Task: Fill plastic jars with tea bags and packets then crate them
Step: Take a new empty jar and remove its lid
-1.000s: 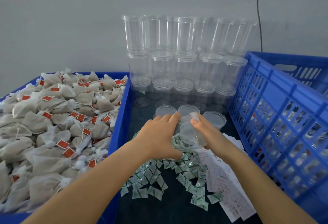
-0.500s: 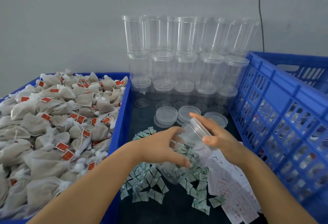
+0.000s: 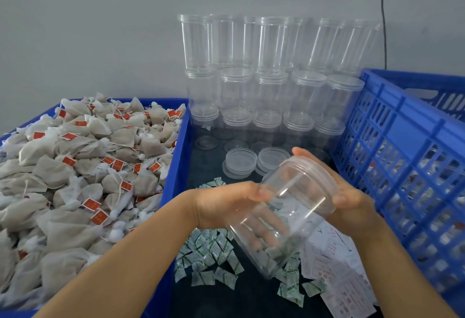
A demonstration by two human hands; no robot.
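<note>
A clear plastic jar [image 3: 289, 219] is held tilted in mid-air, its open mouth up and to the right, with no lid on it. My left hand [image 3: 226, 204] grips its side from the left, fingers wrapped behind the wall. My right hand [image 3: 349, 204] holds the rim end from the right. Below the jar lie several small green-and-white packets [image 3: 214, 252] and white printed slips [image 3: 337, 259] on the dark table. A blue tray [image 3: 176, 166] on the left is heaped with tea bags [image 3: 75, 166] with red tags.
Stacked clear jars [image 3: 266, 78] stand against the wall at the back. Loose lids [image 3: 241, 159] lie in front of them. A tall blue slotted crate [image 3: 402, 154] stands at the right, close to my right forearm.
The jar has been lifted off the table and tipped, mouth toward the right. Both hands moved up and toward me with it.
</note>
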